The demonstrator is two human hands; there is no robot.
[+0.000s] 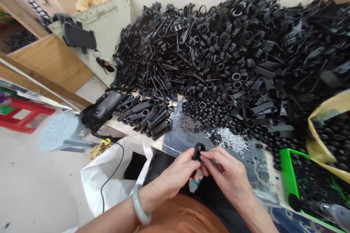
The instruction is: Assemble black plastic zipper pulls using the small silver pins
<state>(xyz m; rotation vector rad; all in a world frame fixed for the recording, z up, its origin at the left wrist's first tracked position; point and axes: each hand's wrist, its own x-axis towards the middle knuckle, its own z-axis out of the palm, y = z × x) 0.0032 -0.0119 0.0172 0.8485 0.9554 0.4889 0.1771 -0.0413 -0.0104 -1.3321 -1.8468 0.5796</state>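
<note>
Far left: a red stool [24, 114], then a round grey stool seat [58, 131]. Next, a white sack [109, 185] with a black cable [111, 174] lying across it, below the edge of the bench [142, 142]. Your left hand [175, 171], pale green bangle [140, 204] at the wrist, is closed on the lower end of a small black plastic piece [197, 153]. Your right hand [226, 171] comes in from the other side, fingers nearly closed, pinching the same piece. The piece sits between both hands, off the bench, above your orange shirt [180, 214]. Beyond lie small dark pins [190, 123], silver pins [228, 140] and a large heap of black plastic parts [207, 54]. Far right: a green tray [286, 178] and a yellow bag [322, 145], both holding black parts.
</note>
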